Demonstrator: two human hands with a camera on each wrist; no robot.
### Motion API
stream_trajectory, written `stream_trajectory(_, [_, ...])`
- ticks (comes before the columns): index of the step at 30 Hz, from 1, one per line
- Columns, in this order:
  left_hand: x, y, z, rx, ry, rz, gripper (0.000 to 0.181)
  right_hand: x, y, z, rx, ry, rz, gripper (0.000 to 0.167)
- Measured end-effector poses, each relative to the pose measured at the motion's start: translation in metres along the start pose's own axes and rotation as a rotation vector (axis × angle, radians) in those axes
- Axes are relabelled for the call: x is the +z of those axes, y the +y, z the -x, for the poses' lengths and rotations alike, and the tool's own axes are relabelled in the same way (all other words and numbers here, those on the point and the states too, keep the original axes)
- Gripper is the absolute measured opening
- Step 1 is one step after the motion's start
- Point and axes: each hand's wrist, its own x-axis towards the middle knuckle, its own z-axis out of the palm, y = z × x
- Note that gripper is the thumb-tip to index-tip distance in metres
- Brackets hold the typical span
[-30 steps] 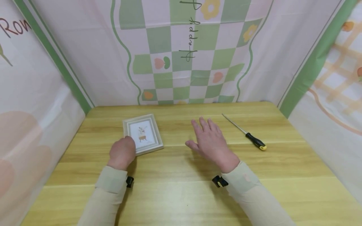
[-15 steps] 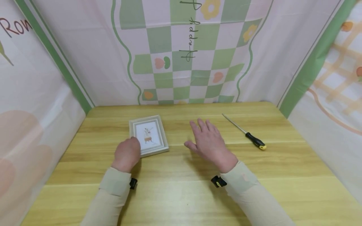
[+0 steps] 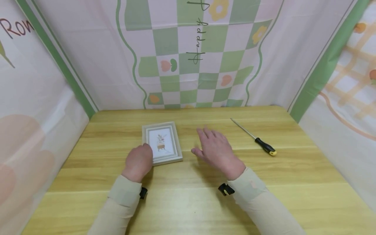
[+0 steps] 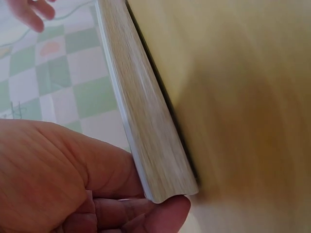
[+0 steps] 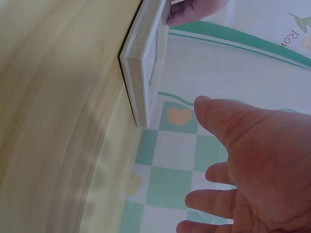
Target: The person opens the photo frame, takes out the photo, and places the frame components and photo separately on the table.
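Observation:
The pale wooden picture frame (image 3: pixel 178 143), showing a potted plant print, lies face up on the table. My left hand (image 3: pixel 138 162) grips its near left corner; in the left wrist view the thumb and fingers of that hand (image 4: pixel 63 179) pinch the frame's end (image 4: pixel 150 116). Just right of the frame, my right hand (image 3: pixel 219 151) is held with its fingers extended and touches nothing. In the right wrist view a gap separates this hand (image 5: pixel 262 165) from the frame (image 5: pixel 138 73).
A screwdriver (image 3: pixel 265 146) with a black and yellow handle lies on the right of the wooden table (image 3: pixel 176 202), its shaft pointing to the back left. Patterned cloth (image 3: pixel 164 40) hangs behind the table and at both sides.
The picture frame and my left hand have moved to the right and slightly nearer, closer to my right hand. The right hand's fingertips have come slightly nearer the front.

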Motion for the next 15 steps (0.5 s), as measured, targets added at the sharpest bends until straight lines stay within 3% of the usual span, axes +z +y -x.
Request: stream_trajectory(15, [0.008, 0.017, 0.005, 0.063, 0.023, 0.033, 0.012, 0.003, -0.004, 0.002, 0.006, -0.042, 0.017, 0.078])
